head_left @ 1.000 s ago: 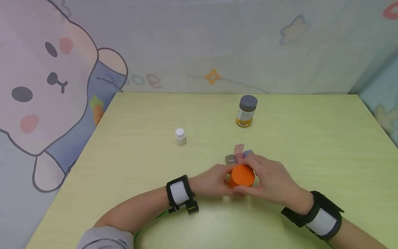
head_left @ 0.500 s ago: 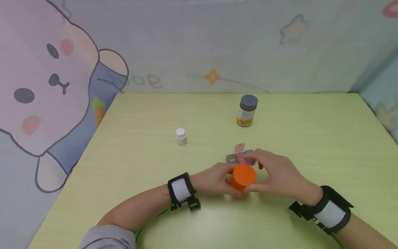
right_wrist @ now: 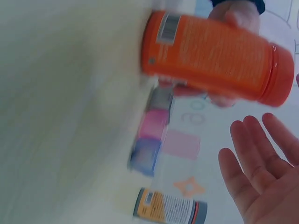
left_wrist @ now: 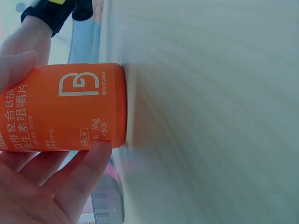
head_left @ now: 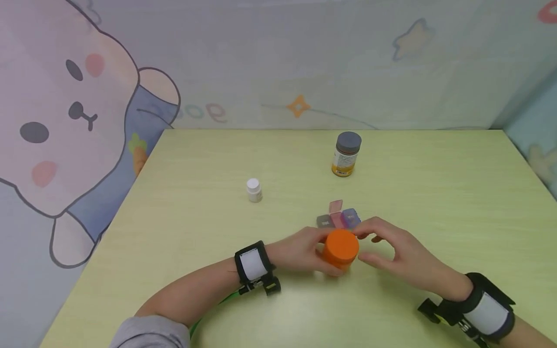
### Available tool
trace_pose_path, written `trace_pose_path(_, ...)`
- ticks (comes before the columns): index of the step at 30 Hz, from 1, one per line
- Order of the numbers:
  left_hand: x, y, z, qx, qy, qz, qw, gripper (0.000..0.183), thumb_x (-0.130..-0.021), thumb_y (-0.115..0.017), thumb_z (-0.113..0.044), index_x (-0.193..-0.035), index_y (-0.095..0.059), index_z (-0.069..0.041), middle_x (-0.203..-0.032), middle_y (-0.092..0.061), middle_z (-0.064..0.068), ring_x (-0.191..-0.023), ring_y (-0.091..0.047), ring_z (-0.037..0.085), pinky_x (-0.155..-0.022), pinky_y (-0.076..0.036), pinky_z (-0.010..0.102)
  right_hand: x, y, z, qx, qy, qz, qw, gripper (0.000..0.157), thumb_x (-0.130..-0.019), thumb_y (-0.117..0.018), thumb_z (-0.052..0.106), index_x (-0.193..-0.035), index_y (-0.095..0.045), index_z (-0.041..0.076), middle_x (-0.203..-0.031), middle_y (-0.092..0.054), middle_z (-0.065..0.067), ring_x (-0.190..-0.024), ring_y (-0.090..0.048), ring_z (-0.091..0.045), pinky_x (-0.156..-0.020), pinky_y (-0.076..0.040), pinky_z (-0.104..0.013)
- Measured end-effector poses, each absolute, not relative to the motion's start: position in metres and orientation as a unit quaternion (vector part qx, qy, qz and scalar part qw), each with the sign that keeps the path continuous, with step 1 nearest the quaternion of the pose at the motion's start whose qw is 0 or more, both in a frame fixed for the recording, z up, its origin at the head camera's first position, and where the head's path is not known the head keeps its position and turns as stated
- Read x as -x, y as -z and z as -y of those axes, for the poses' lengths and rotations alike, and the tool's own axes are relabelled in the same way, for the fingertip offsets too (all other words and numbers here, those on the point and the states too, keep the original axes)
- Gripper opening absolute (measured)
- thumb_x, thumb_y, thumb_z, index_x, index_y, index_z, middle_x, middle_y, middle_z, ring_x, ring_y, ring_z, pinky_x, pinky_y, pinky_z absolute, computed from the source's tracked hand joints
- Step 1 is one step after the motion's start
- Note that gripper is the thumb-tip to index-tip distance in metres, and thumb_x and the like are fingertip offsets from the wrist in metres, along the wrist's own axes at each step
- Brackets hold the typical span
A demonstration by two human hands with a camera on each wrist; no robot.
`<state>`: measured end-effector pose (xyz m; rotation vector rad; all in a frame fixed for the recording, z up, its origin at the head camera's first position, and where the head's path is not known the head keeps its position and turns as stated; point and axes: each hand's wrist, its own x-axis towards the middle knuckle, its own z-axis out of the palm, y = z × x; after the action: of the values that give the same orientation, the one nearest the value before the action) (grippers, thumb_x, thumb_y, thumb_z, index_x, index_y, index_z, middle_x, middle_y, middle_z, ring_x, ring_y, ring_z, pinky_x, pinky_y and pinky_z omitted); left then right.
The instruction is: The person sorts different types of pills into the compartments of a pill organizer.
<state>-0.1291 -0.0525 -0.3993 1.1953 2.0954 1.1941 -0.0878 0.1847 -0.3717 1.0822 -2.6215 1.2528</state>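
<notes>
My left hand [head_left: 300, 252] grips an orange supplement bottle [head_left: 342, 246], thumb on one side and fingers on the other. Printed white characters show on the bottle [left_wrist: 60, 109] in the left wrist view. It stands upright on the table with its orange cap [right_wrist: 279, 74] on. To the right of the bottle is my right hand [head_left: 400, 249], fingers loosely bent and thumb spread, holding nothing. Just behind the bottle lies a small pill organizer [head_left: 337, 220] with grey, pink and blue-purple compartments. Its pink lid [head_left: 335, 206] stands raised.
A brown bottle with a dark grey cap [head_left: 346, 153] stands farther back on the pale yellow table [head_left: 209, 159]. A small white bottle [head_left: 254, 190] is back and to the left. Behind the table hangs a printed cloth [head_left: 261, 58].
My right hand has let go of the orange bottle's cap and drawn back to the right, uncovering the blue-purple compartment. My left hand keeps its grip, with the bottle nearly still.
</notes>
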Motion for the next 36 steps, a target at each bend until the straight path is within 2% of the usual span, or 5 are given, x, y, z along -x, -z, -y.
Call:
trace_pose_path(9, 0.132, 0.398, 0.051, -0.447, -0.428, -0.752, 0.226, 0.051, -0.076, -0.07, -0.036, -0.119, -0.045, -0.022, -0.113, -0.053, -0.016, -0.108, -0.045, -0.002, -0.092, -0.032, 0.021, 0.083, 0.375, -0.165, -0.347, -0.421, 0.836, -0.053, 0.076, -0.079, -0.068, 0.031, -0.142, -0.026, 0.025, -0.145, -0.027, 0.002, -0.132, -0.022, -0.016, -0.098, -0.029, -0.046)
trace_pose_path(16, 0.132, 0.399, 0.052, -0.455, -0.416, -0.755, 0.221, 0.049, -0.078, -0.069, -0.032, -0.12, -0.046, -0.02, -0.114, -0.054, -0.013, -0.104, -0.047, -0.001, -0.09, -0.034, 0.02, 0.089, 0.379, -0.151, -0.326, -0.446, 0.83, -0.074, 0.085, -0.075, -0.07, 0.042, -0.143, -0.022, 0.028, -0.144, -0.028, 0.006, -0.128, -0.029, -0.017, -0.095, -0.03, -0.052)
trace_pose_path(28, 0.131, 0.402, 0.051, -0.454, -0.437, -0.744, 0.221, 0.044, -0.078, -0.069, -0.032, -0.115, -0.047, -0.021, -0.108, -0.055, -0.015, -0.101, -0.048, -0.002, -0.087, -0.037, 0.019, 0.1, 0.379, -0.159, -0.323, -0.369, 0.871, 0.032, 0.09, -0.061, -0.073, 0.055, -0.137, -0.035, 0.024, -0.141, -0.032, 0.005, -0.128, -0.029, -0.013, -0.095, -0.033, -0.047)
trace_pose_path(31, 0.13, 0.4, 0.051, -0.445, -0.443, -0.744, 0.229, 0.044, -0.077, -0.07, -0.032, -0.114, -0.048, -0.021, -0.106, -0.055, -0.015, -0.101, -0.048, -0.001, -0.086, -0.037, 0.02, 0.1, 0.378, -0.165, -0.314, -0.39, 0.865, 0.033, 0.088, -0.06, -0.077, 0.051, -0.133, -0.038, 0.023, -0.14, -0.035, 0.003, -0.126, -0.03, -0.012, -0.094, -0.034, -0.048)
trace_pose_path(36, 0.129, 0.397, 0.053, -0.433, -0.44, -0.749, 0.239, 0.046, -0.077, -0.07, -0.033, -0.115, -0.047, -0.022, -0.107, -0.055, -0.016, -0.101, -0.047, -0.001, -0.086, -0.037, 0.02, 0.096, 0.375, -0.169, -0.315, -0.435, 0.843, 0.032, 0.068, -0.061, -0.081, 0.033, -0.118, -0.045, 0.023, -0.133, -0.042, -0.001, -0.121, -0.036, -0.011, -0.087, -0.039, -0.04)
